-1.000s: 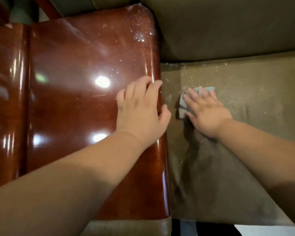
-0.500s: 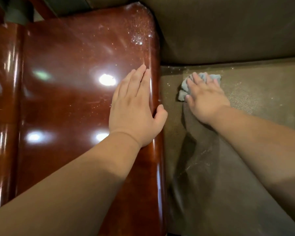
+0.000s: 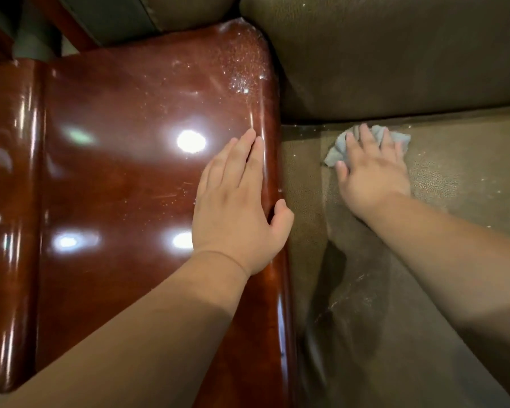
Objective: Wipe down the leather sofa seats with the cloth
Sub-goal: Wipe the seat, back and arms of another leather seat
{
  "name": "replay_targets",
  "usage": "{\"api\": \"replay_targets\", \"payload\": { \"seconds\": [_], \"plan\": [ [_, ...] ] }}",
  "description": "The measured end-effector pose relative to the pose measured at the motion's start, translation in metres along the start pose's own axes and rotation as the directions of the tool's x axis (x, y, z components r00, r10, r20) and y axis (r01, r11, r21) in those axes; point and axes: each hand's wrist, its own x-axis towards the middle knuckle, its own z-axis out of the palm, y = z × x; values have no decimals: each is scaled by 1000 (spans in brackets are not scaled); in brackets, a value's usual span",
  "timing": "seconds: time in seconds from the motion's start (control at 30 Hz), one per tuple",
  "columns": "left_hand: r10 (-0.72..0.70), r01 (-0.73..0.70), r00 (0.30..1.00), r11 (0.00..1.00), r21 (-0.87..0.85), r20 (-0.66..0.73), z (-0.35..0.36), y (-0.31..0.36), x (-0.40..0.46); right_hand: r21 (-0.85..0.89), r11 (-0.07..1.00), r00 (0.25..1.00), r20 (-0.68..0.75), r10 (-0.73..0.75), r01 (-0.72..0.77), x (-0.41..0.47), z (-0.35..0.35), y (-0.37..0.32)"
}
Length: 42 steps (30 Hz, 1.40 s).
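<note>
A crumpled light blue-grey cloth (image 3: 365,142) is located on the olive-brown leather sofa seat (image 3: 460,184), near the rear edge where the seat meets the brown leather backrest (image 3: 395,54). The cloth is pressed flat against the seat by the right hand (image 3: 371,175), whose fingers are extended and slightly spread over the fabric; parts of the cloth are exposed beyond the fingertips and beside the thumb. No curling of the fingers around the cloth is visible. Pale specks are scattered over the seat to the right of the hand, and a darker streaked area is seen below the wrist.

The left hand (image 3: 239,207) is laid palm-down, with straight fingers held together, on the glossy reddish-brown wooden armrest (image 3: 115,187) bordering the seat on the left. The thumb is hooked over the armrest's inner edge. Nothing is held by this hand. Bright light reflections and white dust are visible on the armrest.
</note>
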Motion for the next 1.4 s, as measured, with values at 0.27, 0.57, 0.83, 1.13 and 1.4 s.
{"api": "replay_targets", "payload": {
  "seconds": [0.27,0.57,0.83,1.13,1.4],
  "plan": [
    [-2,2,1000,1000,-2,-19,3,-1,-1,-98,851,857,49,-514,516,-20,17,-3],
    [-52,51,999,988,-143,-4,-11,3,12,-7,870,862,136,-488,493,-65,13,-32],
    [-38,37,999,999,-30,-10,-3,-12,83,21,1000,1000,5,13,-13,29,-2,-36],
    [-45,45,999,998,-48,3,-6,-11,82,-42,951,950,74,-302,306,44,-12,-21],
    [-51,51,999,998,-47,13,-9,-9,83,56,919,893,216,-394,391,39,-7,-83]
  ]
}}
